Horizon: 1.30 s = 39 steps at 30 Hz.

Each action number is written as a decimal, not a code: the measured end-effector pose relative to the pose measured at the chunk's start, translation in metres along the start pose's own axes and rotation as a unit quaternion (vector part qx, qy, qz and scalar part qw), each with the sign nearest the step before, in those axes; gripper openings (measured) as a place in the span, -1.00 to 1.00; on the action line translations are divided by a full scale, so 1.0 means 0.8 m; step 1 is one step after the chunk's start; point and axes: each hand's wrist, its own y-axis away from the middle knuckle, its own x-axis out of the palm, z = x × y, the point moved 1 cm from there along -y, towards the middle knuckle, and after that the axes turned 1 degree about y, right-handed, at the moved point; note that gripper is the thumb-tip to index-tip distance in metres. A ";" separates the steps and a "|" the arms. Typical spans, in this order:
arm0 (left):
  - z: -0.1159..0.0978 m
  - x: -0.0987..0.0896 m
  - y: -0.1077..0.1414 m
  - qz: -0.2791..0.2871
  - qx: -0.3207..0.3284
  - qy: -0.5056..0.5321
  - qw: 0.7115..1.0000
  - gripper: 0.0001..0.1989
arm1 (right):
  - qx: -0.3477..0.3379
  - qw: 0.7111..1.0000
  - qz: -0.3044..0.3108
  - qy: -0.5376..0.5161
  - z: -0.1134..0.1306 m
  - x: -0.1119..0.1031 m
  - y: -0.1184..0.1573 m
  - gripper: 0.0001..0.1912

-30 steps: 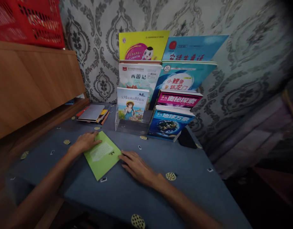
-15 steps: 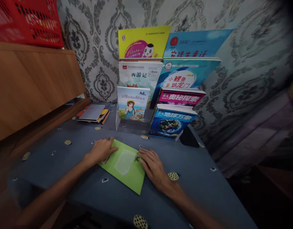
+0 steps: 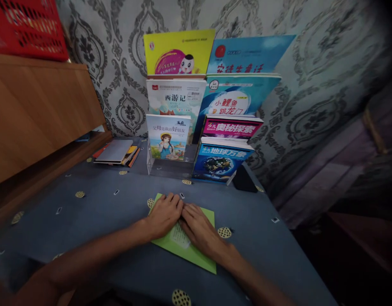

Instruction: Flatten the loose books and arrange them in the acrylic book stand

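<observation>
A thin green book (image 3: 196, 258) with a pale printed patch on its cover lies flat and slanted on the tablecloth. My left hand (image 3: 166, 214) rests on its upper left part, fingers together and bent slightly over the cover. Beside it, my right hand (image 3: 200, 229) lies across the right part with fingers stretched forward. The fingertips of both hands meet near the book's far edge and hide the middle of the cover.
Behind stands a clear acrylic rack (image 3: 169, 169) of several upright books, with a blue earth book (image 3: 220, 163) at front right. A dark flat object (image 3: 243, 180) lies beside it. Left are stacked booklets (image 3: 115, 153), a wooden cabinet (image 3: 39, 114) and a red basket (image 3: 26, 32).
My left hand has left the book's left edge and moved right onto the cover, meeting my right hand. The book now appears farther right; the view has shifted slightly.
</observation>
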 end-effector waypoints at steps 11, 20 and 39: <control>0.024 0.002 0.006 0.020 -0.037 0.007 0.999 -0.82 | 0.064 0.997 -0.017 -0.042 -0.040 -0.005 0.031 -0.62; 0.060 0.004 0.005 -0.040 -0.069 -0.015 0.997 -0.76 | 0.085 0.994 -0.053 -0.036 -0.061 -0.023 0.053 -0.65; 0.022 0.012 0.016 -0.060 0.103 0.118 0.986 -0.68 | 0.057 0.995 -0.067 -0.037 -0.057 -0.027 0.045 -0.67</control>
